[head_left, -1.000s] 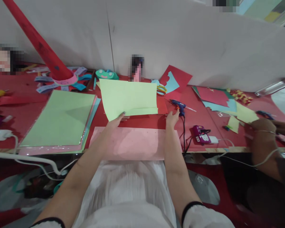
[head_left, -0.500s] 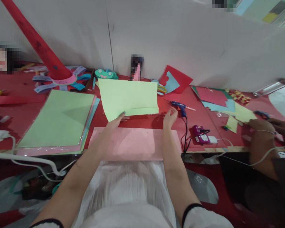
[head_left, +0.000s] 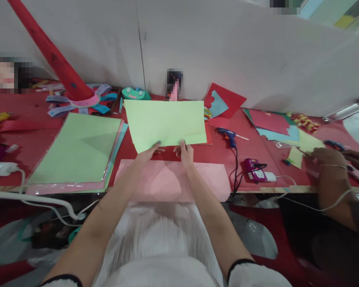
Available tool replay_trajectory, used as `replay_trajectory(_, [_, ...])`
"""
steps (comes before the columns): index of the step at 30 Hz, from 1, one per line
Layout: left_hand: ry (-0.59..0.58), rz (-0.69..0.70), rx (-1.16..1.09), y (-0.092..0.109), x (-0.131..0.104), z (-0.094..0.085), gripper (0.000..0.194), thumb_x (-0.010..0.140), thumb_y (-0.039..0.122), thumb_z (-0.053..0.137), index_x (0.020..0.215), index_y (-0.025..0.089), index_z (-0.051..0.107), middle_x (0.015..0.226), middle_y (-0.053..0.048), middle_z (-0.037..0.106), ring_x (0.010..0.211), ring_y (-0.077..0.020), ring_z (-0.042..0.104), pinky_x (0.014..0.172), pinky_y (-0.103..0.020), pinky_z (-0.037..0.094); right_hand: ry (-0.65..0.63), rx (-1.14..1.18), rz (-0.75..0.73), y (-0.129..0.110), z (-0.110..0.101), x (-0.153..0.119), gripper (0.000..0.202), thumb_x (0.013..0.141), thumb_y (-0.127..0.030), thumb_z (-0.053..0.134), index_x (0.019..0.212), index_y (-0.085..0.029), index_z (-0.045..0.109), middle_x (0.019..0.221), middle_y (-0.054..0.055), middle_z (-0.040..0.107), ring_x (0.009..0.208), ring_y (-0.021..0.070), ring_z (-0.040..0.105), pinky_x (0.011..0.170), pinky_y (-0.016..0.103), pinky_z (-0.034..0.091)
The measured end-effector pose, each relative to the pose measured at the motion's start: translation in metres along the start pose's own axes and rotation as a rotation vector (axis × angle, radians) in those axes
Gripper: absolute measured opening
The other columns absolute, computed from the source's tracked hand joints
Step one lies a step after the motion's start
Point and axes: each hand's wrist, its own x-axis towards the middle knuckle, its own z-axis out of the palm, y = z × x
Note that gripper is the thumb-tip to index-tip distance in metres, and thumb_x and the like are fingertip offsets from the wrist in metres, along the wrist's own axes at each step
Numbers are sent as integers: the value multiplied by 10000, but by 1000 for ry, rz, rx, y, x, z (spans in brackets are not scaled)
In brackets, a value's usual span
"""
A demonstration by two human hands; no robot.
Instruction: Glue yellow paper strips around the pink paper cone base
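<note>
1. Both forearms reach forward from the bottom of the view, over a white garment and a pale pink paper sheet [head_left: 170, 181] that lies at the near edge of the red table [head_left: 30, 147].
2. The left hand [head_left: 148, 152] pinches the near left corner of a light green rectangular paper sheet [head_left: 166, 122], thumb on top, the other fingers beneath and out of sight.
3. The right hand [head_left: 185, 150] sits at the middle of the same sheet's near edge, fingers loosely curled; its fingertips touch the edge, but whether they actually grip it cannot be made out.
4. The green sheet lies on the red table just beyond the pink one, its near left corner lifted slightly.
5. To its left rests a stack of coloured paper with a green top sheet [head_left: 77, 149]; a red cone [head_left: 52, 57] stands beyond that, its tip cut off by the frame.
6. To the right lie a blue glue gun [head_left: 229, 135] and a small purple device [head_left: 253, 165] with cords.
7. At the far right, another person's hands [head_left: 326, 157] rest on yellow paper scraps; what they hold is unclear.
</note>
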Motion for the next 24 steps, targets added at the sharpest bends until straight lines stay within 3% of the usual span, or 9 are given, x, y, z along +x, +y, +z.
replay_trajectory(4, [7,21,10,-4,5,-2,407,818,520,529,965,165,664,827,-122,736,793,-254,698,829,-384,519,48,40,46,-2,-2,8,585,778,-681,421,457,-200,505,488,43,612,344,85,428,388,260,334])
replay_trajectory(9, [96,133,-84,-2,1,-5,480,832,507,535,1148,147,547,907,-121,728,786,-236,705,772,-346,547,138,166,58,-3,-5,9,550,773,-681,431,540,-190,514,540,49,654,357,81,450,371,239,338])
replay_trajectory(13, [93,109,-97,-2,3,-4,454,850,471,530,1157,137,516,900,-123,720,785,-246,708,726,-343,563,310,233,25,0,-12,11,482,810,-641,416,598,-209,449,515,13,637,355,73,441,375,223,350])
replay_trajectory(20, [200,200,-238,-1,10,-4,433,865,368,541,1215,128,453,1016,-143,681,866,-277,697,723,-384,581,387,220,4,3,-16,15,404,829,-588,429,668,-218,417,513,-25,615,350,68,443,365,213,335])
replay_trajectory(24, [204,229,-276,-3,12,-8,393,867,389,529,1143,111,496,1013,-156,680,934,-289,679,756,-389,580,449,184,-2,3,-17,16,388,821,-576,454,671,-224,387,497,-44,592,339,62,430,356,210,320])
